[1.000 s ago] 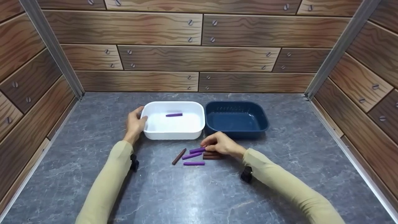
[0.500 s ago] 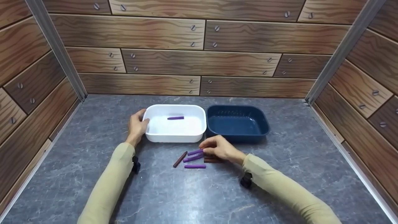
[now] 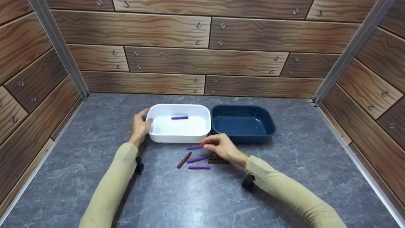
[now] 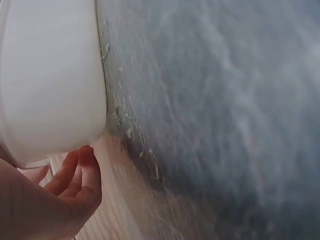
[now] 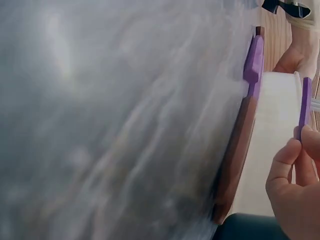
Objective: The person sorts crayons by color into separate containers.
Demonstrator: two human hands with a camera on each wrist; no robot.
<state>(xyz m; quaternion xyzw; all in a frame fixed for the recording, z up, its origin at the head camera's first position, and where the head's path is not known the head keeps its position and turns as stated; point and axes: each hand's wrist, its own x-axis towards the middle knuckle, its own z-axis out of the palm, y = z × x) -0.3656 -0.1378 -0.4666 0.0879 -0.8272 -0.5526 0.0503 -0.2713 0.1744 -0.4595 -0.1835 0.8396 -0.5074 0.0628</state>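
My right hand pinches one end of a purple crayon between thumb and fingers. In the right wrist view the held crayon is raised off the table, pointing away from the fingertips. My left hand holds the left end of a white container, thumb over the rim and fingers against the outside. One purple crayon lies inside that container. On the table below the right hand are a slanted brown crayon, two purple crayons and brown crayon pieces partly hidden by the hand.
A dark blue container stands against the white one's right side, behind my right hand. Grey marbled tabletop spreads in front of both. Wood-patterned walls close off the back and sides.
My right hand has lifted the purple crayon from the pile and moved it slightly toward the white container. My left hand keeps its grip there. The head view has shifted slightly.
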